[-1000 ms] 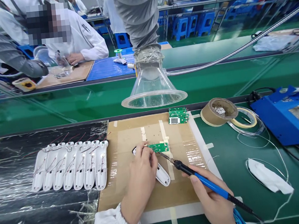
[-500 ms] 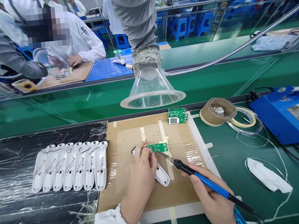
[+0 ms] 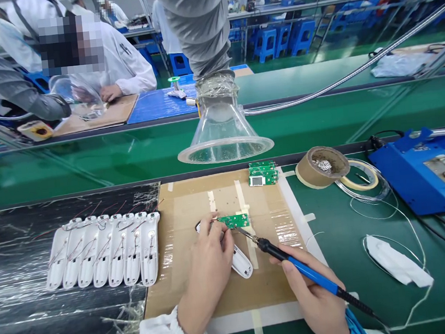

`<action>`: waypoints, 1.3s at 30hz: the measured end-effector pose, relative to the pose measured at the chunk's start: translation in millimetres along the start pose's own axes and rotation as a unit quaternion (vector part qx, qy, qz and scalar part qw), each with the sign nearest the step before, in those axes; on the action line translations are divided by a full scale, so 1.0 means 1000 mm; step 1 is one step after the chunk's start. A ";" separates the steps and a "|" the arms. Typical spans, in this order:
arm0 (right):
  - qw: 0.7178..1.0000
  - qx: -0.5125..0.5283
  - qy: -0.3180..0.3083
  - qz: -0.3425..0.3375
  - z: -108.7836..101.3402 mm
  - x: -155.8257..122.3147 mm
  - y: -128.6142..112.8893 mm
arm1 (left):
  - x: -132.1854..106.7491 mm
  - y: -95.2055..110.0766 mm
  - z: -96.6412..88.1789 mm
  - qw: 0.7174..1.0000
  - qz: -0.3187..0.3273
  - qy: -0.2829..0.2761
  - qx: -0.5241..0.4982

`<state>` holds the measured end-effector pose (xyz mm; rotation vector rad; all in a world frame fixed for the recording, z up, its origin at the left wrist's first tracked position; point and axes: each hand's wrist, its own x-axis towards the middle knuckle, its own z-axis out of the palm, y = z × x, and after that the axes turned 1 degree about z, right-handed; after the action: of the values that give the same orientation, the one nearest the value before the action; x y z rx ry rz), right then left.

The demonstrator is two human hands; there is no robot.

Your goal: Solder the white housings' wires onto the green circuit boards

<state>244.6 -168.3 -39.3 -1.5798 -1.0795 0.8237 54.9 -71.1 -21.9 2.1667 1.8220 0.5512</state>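
My left hand (image 3: 206, 263) has its fingers closed at the left end of a green circuit board (image 3: 235, 221); the fingertips hide that end and any wire there. Beneath this hand lies a white plastic shell half (image 3: 241, 262), mostly covered, its lower end showing to the right. With a pen-like grip, my right hand (image 3: 317, 294) holds a soldering iron (image 3: 295, 267) by its blue and black handle. The iron's metal tip points up and left, at the lower edge of the board; whether they touch I cannot tell.
Several white shells with thin wires (image 3: 105, 252) stand in a row at left. A stack of circuit boards (image 3: 262, 173) lies behind the cardboard (image 3: 186, 197). A clear fume hood (image 3: 225, 135) hangs above. At right are a tape roll (image 3: 313, 171), solder wire and a blue stand (image 3: 423, 174).
The view has shifted very slightly. Both hands, the board and the soldering iron keep nearly the same positions.
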 end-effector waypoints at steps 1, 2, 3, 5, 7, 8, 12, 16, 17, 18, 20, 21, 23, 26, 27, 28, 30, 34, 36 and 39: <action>1.000 0.001 -0.002 0.000 0.000 0.000 0.000 | 0.000 0.000 0.000 1.000 0.000 0.000 -0.001; 1.000 0.003 -0.002 0.001 0.000 0.000 0.000 | -0.001 0.000 0.000 1.000 -0.001 0.001 -0.002; 1.000 0.006 -0.001 0.000 0.000 0.000 0.000 | -0.001 0.000 0.000 1.000 -0.001 0.001 -0.005; 1.000 0.011 0.007 -0.001 0.001 0.000 -0.001 | -0.002 0.000 -0.001 1.000 -0.001 0.001 -0.018; 1.000 0.012 0.022 -0.003 0.001 -0.001 -0.003 | -0.001 -0.001 -0.001 0.999 0.001 -0.001 -0.039; 0.999 0.010 0.030 -0.005 0.001 -0.002 -0.005 | -0.001 -0.002 -0.002 0.999 0.002 -0.003 -0.052; 0.998 -0.015 0.065 -0.013 0.000 -0.002 -0.005 | 0.001 -0.005 -0.002 0.996 -0.004 0.000 -0.087; 0.990 -0.028 0.120 -0.061 -0.009 0.009 0.002 | -0.004 -0.004 -0.004 0.994 -0.018 -0.007 -0.105; 0.988 -0.028 0.137 -0.071 -0.012 0.012 0.002 | -0.004 -0.003 -0.006 0.993 -0.021 -0.013 -0.113; 0.986 -0.032 0.152 -0.069 -0.014 0.016 0.002 | -0.003 -0.003 -0.009 0.992 -0.022 -0.017 -0.123; 0.985 -0.039 0.167 -0.032 -0.019 0.023 -0.003 | 0.007 -0.008 -0.016 0.990 -0.021 -0.020 -0.138; 0.985 -0.043 0.168 -0.009 -0.020 0.025 -0.006 | 0.018 -0.012 -0.022 0.990 -0.021 -0.016 -0.140; 0.985 -0.051 0.165 0.012 -0.021 0.027 -0.013 | 0.050 -0.027 -0.038 0.990 -0.038 0.008 -0.139; 0.985 -0.071 0.154 0.011 -0.021 0.027 -0.014 | 0.108 -0.057 -0.071 0.974 -0.109 0.109 -0.165; 0.985 -0.080 0.151 0.006 -0.021 0.027 -0.011 | 0.123 -0.067 -0.082 0.969 -0.122 0.137 -0.167; 0.985 -0.092 0.145 -0.008 -0.021 0.029 -0.007 | 0.133 -0.075 -0.093 0.964 -0.133 0.154 -0.173; 0.982 -0.118 0.125 -0.076 -0.022 0.036 0.001 | 0.138 -0.088 -0.110 0.954 -0.162 0.156 -0.199; 0.970 -0.153 0.064 -0.179 -0.023 0.076 0.008 | 0.099 -0.099 -0.122 0.977 -0.116 0.103 -0.146; 0.947 -0.193 0.021 -0.256 -0.022 0.106 0.006 | 0.072 -0.106 -0.119 0.989 -0.057 0.107 -0.080; 0.874 -0.277 -0.031 -0.398 -0.016 0.151 0.006 | 0.035 -0.116 -0.111 0.982 0.001 0.181 0.043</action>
<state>316.1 -33.7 -40.0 -1.3361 -1.9435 -0.0166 -92.0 -21.1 31.9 2.2394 2.0565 0.9370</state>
